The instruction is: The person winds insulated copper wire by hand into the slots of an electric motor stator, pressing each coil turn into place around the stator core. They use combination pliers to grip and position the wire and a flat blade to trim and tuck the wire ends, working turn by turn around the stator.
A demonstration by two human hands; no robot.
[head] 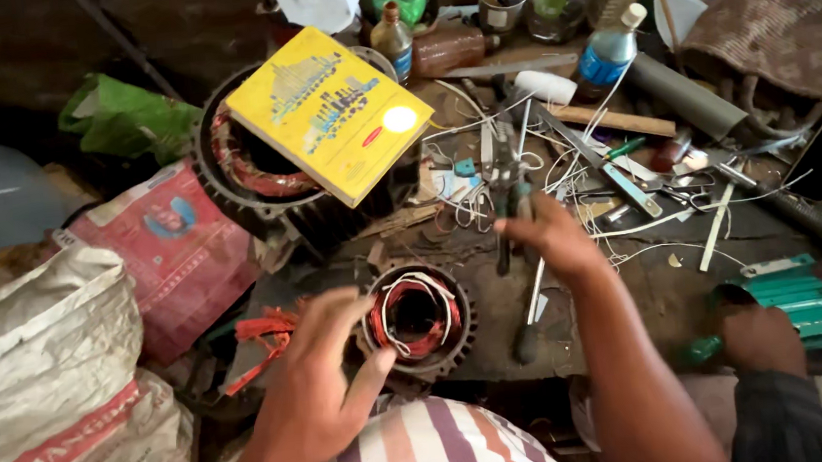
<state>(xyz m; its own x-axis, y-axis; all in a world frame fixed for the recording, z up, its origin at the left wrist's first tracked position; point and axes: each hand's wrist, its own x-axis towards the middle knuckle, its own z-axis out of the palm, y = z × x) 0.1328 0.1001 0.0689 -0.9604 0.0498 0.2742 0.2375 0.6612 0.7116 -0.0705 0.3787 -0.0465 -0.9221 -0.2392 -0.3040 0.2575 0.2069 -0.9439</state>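
A small round motor stator (419, 321) with copper-red windings and white cord sits on the dark workbench in front of me. My left hand (320, 378) rests against its left rim, fingers spread over the edge. My right hand (552, 235) reaches forward past the stator and grips the handles of a pair of pliers (505, 193) lying among loose white wires. A screwdriver (530, 322) lies just right of the stator.
A larger stator (253, 175) at the back left carries a yellow box (329, 109). Bottles, a jar and tools crowd the back. White sacks (43, 382) stand at the left. Another person's hand (762, 339) rests by a teal part (798, 291) at the right.
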